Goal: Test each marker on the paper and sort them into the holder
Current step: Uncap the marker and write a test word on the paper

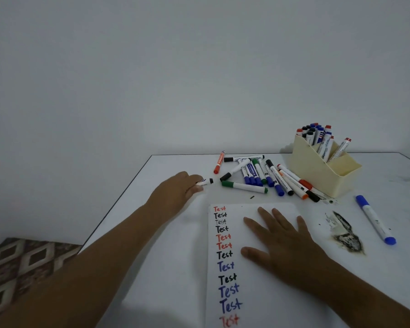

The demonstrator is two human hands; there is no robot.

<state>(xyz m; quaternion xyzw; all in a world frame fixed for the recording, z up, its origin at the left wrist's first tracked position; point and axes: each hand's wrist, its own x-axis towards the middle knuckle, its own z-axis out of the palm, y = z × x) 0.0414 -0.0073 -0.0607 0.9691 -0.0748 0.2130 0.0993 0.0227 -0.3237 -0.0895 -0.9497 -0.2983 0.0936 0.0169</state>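
A white sheet of paper [265, 301] lies on the table, with a column of "Test" words in red, black and blue down its left side. My right hand [279, 240] rests flat on it, fingers spread. Left of the loose pile, my left hand [175, 188] grips a white marker with a black cap [206, 181]. Several markers [258, 176] in blue, green, black, red and orange lie scattered behind the paper. The cream holder [317, 171] stands at the back right, with several capped markers upright in its rear compartments.
One blue marker [375, 220] lies apart at the right. Between it and the paper there is a dark ink smear [346, 235] on the white table. The table's left edge [118, 200] runs diagonally, and a patterned cushion [21, 268] sits below it.
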